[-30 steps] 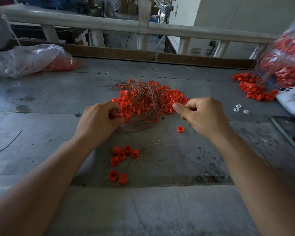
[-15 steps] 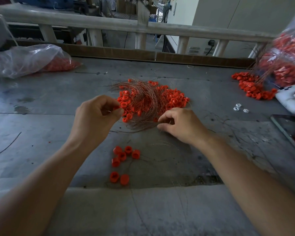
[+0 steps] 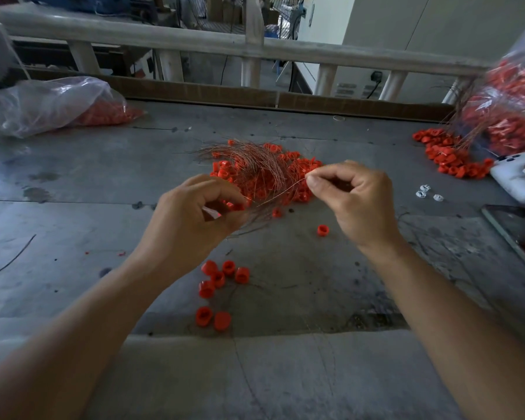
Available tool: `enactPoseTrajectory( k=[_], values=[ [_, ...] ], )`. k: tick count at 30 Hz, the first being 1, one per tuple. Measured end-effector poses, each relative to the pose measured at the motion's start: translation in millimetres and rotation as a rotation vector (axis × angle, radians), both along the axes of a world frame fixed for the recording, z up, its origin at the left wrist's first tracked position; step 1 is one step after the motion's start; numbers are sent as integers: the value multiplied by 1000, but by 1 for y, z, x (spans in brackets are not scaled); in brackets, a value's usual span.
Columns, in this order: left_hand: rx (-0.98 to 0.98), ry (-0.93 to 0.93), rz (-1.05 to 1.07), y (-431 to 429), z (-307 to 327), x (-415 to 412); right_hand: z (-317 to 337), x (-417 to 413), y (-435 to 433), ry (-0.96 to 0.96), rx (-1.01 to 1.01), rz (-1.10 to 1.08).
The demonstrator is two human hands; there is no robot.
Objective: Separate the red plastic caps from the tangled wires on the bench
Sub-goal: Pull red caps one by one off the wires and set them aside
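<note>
The tangled wires (image 3: 255,171) lay mid-counter (image 3: 73,183), heaped over a pile of red caps (image 3: 300,172) that spread out to the right. The left hand (image 3: 191,219) hovered at the tangle's near edge, fingers curled, pinching a red cap (image 3: 235,206) between thumb and fingertips. The right hand (image 3: 358,201) was raised just right of the pile, thumb and forefinger pressed together on a wire strand (image 3: 285,190) that ran down and left toward the left hand.

A stray cap (image 3: 322,230) sat on the counter between the hands. Seven freed caps (image 3: 222,277) lay nearer, close to the step at the counter's near edge.

Grey counter stretched wide to the left, as far as a clear bag (image 3: 49,104) at the far left corner. The right side was tighter — a full bag (image 3: 509,110), spilled caps (image 3: 449,159), a white controller (image 3: 515,177) and a dark flat device (image 3: 515,228) against the right edge.
</note>
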State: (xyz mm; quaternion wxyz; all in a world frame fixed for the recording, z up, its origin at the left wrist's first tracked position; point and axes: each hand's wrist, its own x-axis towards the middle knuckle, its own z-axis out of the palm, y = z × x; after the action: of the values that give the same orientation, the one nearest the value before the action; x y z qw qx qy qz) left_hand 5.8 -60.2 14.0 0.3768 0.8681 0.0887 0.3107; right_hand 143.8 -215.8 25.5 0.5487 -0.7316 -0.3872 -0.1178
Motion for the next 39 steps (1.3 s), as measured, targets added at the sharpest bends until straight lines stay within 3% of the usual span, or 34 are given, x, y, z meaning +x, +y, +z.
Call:
enactPoseTrajectory(
  k=[4, 11, 16, 21, 26, 34, 39],
  values=[
    [66, 6, -62, -6, -2, 3, 3, -4, -1, -1, 77, 36],
    [50, 144, -219, -16, -8, 20, -3, -14, 7, -24, -21, 192],
    [117, 144, -114, -9, -13, 23, -6, -15, 11, -38, -48, 192],
    [175, 179, -151, -14, -13, 22, -8, -16, 13, 96, -108, 254],
    [204, 197, -140, -13, -12, 21, -14, -19, 17, 84, -227, 285],
    [197, 174, -115, -13, -11, 22, -13, -19, 17, 66, -97, 234],
    [253, 231, -39, -4, -16, 19, -4, -9, 10, 251, 125, 145]
  ],
)
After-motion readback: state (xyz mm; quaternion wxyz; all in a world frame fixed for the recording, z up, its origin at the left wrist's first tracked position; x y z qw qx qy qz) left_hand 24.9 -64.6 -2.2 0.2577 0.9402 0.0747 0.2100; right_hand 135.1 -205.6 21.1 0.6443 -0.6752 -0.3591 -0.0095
